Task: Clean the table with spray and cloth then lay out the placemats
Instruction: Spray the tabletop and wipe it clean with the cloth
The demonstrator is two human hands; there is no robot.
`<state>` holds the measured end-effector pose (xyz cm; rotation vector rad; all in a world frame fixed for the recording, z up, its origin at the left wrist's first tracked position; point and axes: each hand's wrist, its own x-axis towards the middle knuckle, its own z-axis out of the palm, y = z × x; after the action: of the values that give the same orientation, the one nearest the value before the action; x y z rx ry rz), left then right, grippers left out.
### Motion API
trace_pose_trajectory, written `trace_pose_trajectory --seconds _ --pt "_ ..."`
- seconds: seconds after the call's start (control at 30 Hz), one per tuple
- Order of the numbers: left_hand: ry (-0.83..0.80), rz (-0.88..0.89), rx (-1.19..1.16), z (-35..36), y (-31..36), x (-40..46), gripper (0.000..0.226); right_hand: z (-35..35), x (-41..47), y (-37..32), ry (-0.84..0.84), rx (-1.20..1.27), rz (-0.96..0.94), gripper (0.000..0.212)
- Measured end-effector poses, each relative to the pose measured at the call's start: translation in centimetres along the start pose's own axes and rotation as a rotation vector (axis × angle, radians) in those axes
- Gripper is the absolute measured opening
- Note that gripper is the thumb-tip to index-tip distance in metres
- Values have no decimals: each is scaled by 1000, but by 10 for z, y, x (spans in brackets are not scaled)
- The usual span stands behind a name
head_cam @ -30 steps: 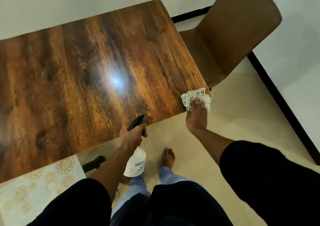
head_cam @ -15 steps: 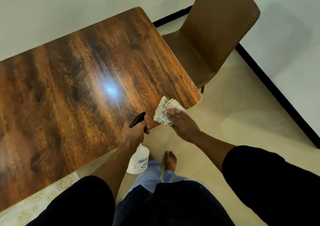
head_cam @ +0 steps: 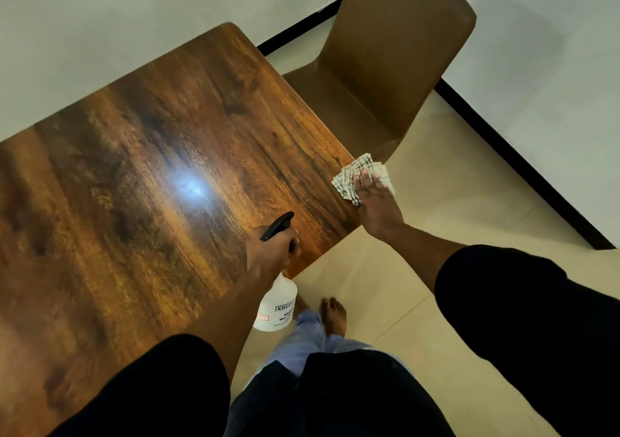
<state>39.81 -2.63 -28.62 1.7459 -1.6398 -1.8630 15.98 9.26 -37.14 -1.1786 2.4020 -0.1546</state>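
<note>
Wooden table | right hand flat on cloth | left hand clamped on spray bottle

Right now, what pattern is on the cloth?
White cloth with a dark checked grid, seen in the head view.

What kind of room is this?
Probably a dining area in a home: a wooden table with a brown chair pushed up to it, on a tiled floor.

Black short sleeves, black top, light blue trousers, bare feet.
</note>
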Motion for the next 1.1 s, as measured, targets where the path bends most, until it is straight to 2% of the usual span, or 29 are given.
trace_pose_trajectory --seconds 0.23,0.6,0.9,1.1 --pt "-72 -28 29 1 10 27 21 -12 34 -9 -22 17 -16 67" --pt "-186 -66 51 13 35 46 23 19 -60 13 66 42 96 65" --pt "-162 -78 21 10 45 57 21 15 -53 13 28 8 91 67" --pt "-114 -82 7 13 58 75 19 -5 -9 18 -40 -33 21 71"
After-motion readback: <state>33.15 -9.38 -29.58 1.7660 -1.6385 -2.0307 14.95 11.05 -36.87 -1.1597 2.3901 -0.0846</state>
